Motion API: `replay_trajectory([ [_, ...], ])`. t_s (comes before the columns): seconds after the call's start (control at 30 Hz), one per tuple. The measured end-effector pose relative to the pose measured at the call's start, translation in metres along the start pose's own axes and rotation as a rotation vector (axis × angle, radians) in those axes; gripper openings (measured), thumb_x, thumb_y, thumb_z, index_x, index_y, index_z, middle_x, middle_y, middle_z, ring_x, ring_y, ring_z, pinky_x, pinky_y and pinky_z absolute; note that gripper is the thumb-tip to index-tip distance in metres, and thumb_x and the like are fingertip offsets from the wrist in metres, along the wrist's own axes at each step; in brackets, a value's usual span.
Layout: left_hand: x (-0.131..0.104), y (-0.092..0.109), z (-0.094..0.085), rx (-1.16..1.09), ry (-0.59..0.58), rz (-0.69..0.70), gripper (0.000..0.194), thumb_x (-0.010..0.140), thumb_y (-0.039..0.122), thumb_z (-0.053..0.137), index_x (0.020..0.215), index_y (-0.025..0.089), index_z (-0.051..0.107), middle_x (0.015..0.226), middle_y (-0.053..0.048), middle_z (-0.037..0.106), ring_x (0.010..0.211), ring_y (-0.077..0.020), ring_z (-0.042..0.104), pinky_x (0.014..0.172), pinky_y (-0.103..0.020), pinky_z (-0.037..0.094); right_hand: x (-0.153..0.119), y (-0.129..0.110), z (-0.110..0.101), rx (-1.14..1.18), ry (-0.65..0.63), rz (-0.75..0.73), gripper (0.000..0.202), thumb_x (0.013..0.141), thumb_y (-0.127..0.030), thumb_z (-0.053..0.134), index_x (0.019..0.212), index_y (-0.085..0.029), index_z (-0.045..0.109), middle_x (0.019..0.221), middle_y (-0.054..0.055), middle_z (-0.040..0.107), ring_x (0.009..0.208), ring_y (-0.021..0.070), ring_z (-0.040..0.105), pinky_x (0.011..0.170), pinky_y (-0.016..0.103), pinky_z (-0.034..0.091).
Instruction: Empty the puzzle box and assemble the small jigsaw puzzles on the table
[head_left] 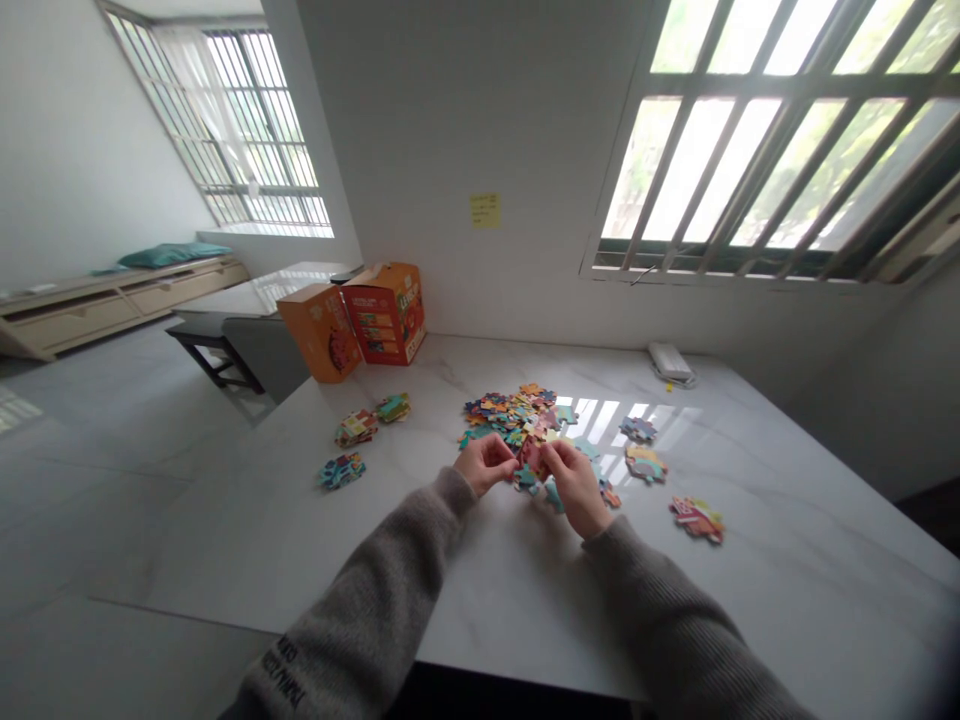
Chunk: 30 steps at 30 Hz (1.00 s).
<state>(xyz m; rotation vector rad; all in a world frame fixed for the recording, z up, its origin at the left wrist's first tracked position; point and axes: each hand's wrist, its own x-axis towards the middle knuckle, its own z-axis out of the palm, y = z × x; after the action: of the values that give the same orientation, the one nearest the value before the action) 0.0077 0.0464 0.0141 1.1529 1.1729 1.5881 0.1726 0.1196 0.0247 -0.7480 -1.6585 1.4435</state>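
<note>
Between both hands' fingers (507, 467) sits a reddish puzzle piece (531, 453) — partly hidden.

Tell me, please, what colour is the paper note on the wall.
The paper note is yellow; it shows best in the head view.

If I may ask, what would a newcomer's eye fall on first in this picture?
Probably the heap of colourful puzzle pieces in the middle of the white table, with the left hand and the right hand close together at its near edge, the right one holding a reddish piece. Next would likely come the orange boxes at the table's far left and the bright barred window at upper right.
</note>
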Motion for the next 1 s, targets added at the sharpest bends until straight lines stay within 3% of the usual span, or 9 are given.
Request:
replay_trajectory([
  [0.17, -0.008, 0.005, 0.007, -0.060, -0.195, 0.027, 0.065, 0.069, 0.028, 0.082, 0.125, 0.018, 0.052, 0.069, 0.004, 0.062, 0.063, -0.0119, 0.063, 0.068, -0.029, 0.054, 0.000, -0.005, -0.002, -0.011, -0.032, -0.021, 0.045, 0.083, -0.061, 0.062, 0.069, -0.019, 0.055, 0.060, -0.001, 0.054, 0.055, 0.0124, 0.046, 0.053, 0.025, 0.038],
  [0.23, -0.008, 0.005, 0.007, -0.043, -0.209, 0.024, 0.065, 0.069, 0.028, 0.083, 0.125, 0.017, 0.052, 0.070, 0.003, 0.062, 0.064, -0.0122, 0.064, 0.069, -0.029, 0.054, -0.002, -0.005, 0.000, 0.014, -0.063, -0.021, 0.044, 0.085, -0.061, 0.059, 0.072, -0.019, 0.056, 0.062, -0.001, 0.054, 0.056, 0.0128, 0.047, 0.054, 0.026, 0.039],
  [0.43, -0.003, 0.000, 0.005, -0.079, -0.020, 0.052, 0.061, 0.066, 0.026, 0.086, 0.111, 0.020, 0.046, 0.077, 0.002, 0.068, 0.072, -0.0152, 0.069, 0.071, -0.030, 0.055, -0.004, -0.006, 0.000, -0.060, -0.167, -0.048, 0.042, 0.089, -0.058, 0.056, 0.071, -0.020, 0.054, 0.061, -0.002, 0.054, 0.057, 0.0132, 0.048, 0.058, 0.026, 0.039],
  [0.57, -0.004, 0.000, 0.006, -0.057, -0.064, 0.004, 0.051, 0.067, 0.031, 0.084, 0.098, 0.020, 0.045, 0.081, -0.002, 0.070, 0.074, -0.0169, 0.070, 0.071, -0.032, 0.056, 0.001, -0.006, -0.006, -0.084, -0.064, -0.065, 0.041, 0.089, -0.058, 0.056, 0.073, -0.020, 0.055, 0.061, -0.002, 0.054, 0.058, 0.0140, 0.048, 0.058, 0.026, 0.039],
  [0.67, -0.005, 0.001, 0.003, 0.074, -0.048, 0.063, 0.050, 0.070, 0.028, 0.081, 0.108, 0.019, 0.049, 0.075, 0.002, 0.066, 0.069, -0.0137, 0.068, 0.073, -0.031, 0.056, 0.005, -0.003, -0.011, -0.087, -0.014, -0.086, 0.041, 0.090, -0.057, 0.055, 0.075, -0.020, 0.056, 0.063, -0.002, 0.054, 0.059, 0.0141, 0.049, 0.059, 0.026, 0.040],
  [0.8, -0.004, 0.003, -0.006, 0.307, -0.086, 0.173, 0.063, 0.072, 0.023, 0.077, 0.129, 0.020, 0.050, 0.082, 0.000, 0.066, 0.076, -0.0138, 0.067, 0.077, -0.031, 0.056, 0.006, 0.001, -0.013, -0.092, -0.038, -0.094, 0.040, 0.089, -0.057, 0.057, 0.074, -0.020, 0.056, 0.063, -0.002, 0.054, 0.059, 0.0138, 0.048, 0.057, 0.026, 0.040],
  [1.0, -0.002, 0.003, -0.021, 0.680, -0.092, 0.279, 0.055, 0.075, 0.031, 0.074, 0.126, 0.021, 0.058, 0.083, -0.003, 0.070, 0.075, -0.0173, 0.066, 0.072, -0.031, 0.054, 0.003, -0.001, -0.009, -0.104, -0.126, -0.067, 0.040, 0.090, -0.058, 0.054, 0.079, -0.020, 0.057, 0.063, -0.002, 0.054, 0.058, 0.0141, 0.049, 0.056, 0.026, 0.040],
])
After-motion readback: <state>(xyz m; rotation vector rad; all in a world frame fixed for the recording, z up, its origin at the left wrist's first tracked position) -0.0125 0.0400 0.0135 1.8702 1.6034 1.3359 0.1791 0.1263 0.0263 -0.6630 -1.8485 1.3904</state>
